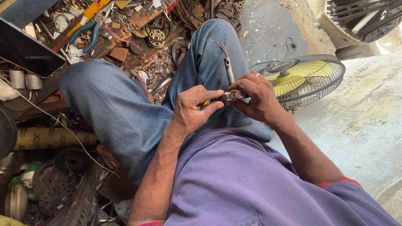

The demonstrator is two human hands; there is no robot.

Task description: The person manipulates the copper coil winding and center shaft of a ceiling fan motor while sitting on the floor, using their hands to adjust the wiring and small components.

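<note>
I sit with my knees up in blue jeans (115, 105). Both hands meet over my lap on a small metal motor part (232, 95) with copper windings and a grey shaft that sticks upward with thin wires at its tip. My left hand (192, 110) pinches the part's left end, with something yellow showing under the fingers. My right hand (256, 97) wraps around its right side from behind.
A small fan (304, 78) with yellow blades in a dark wire cage lies on the concrete floor to the right. A cluttered wooden bench with blue-handled pliers (87, 31), a red wire and gears lies ahead. Scrap metal discs and perforated strips pile at left.
</note>
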